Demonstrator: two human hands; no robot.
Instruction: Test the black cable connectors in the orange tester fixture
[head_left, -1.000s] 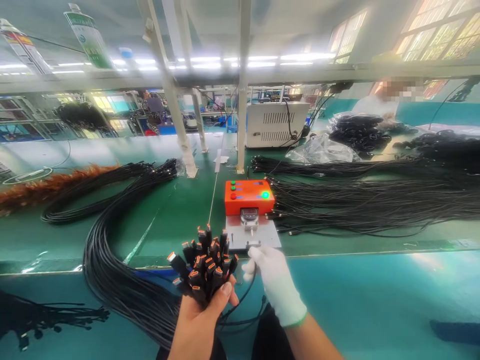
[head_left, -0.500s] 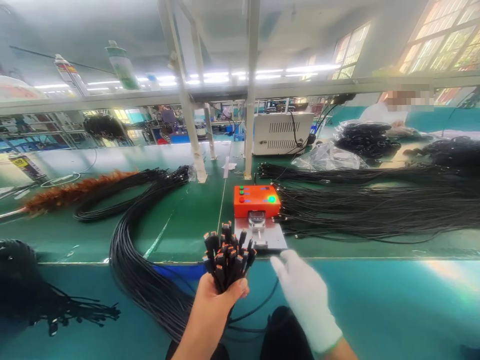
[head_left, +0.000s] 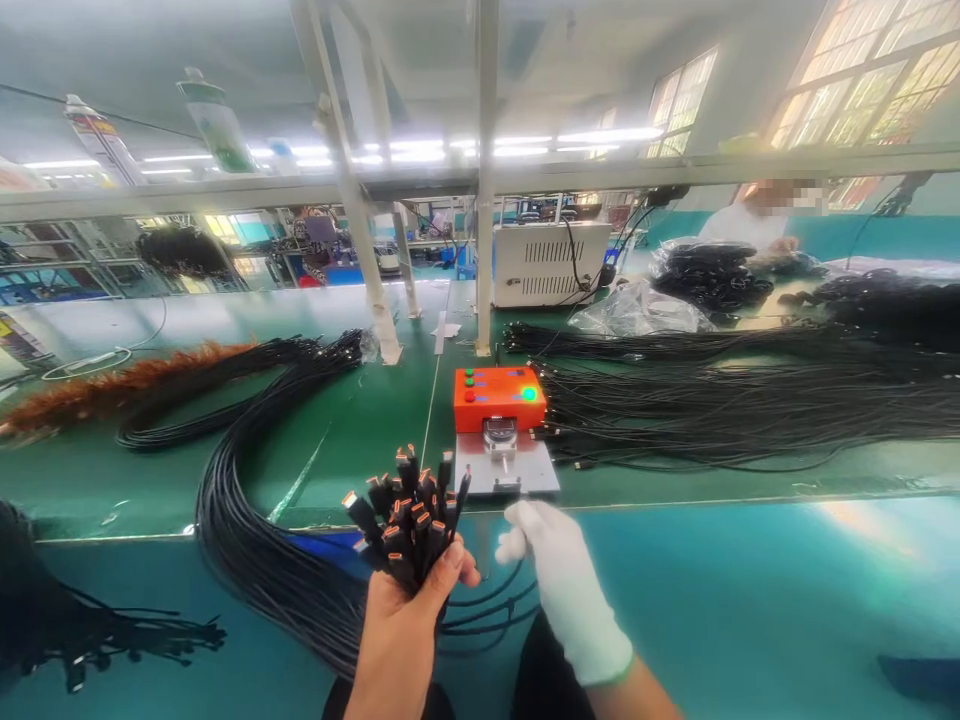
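Observation:
A bunch of black cables (head_left: 409, 515) with orange-tipped connectors is gripped upright in my bare left hand (head_left: 416, 600), below the table edge. The long cable bundle (head_left: 255, 540) trails from it up onto the table at left. My right hand (head_left: 559, 580), in a white glove, has its fingers curled just in front of the metal plate (head_left: 472, 475); whether anything small is between them cannot be made out. Behind it stands an orange box (head_left: 499, 400) with a lit green button, and a metal fixture (head_left: 501, 440) at its front.
Many black cables (head_left: 720, 410) lie across the table's right side. Shelf posts (head_left: 486, 200) rise behind the orange box, beside a white vented case (head_left: 551, 265). More cables (head_left: 90, 610) hang at the lower left. A person (head_left: 742, 220) sits at the back right.
The view has shifted slightly. My right hand has drawn its fingers in and moved closer to my left hand. The cables in my left hand have fanned out more.

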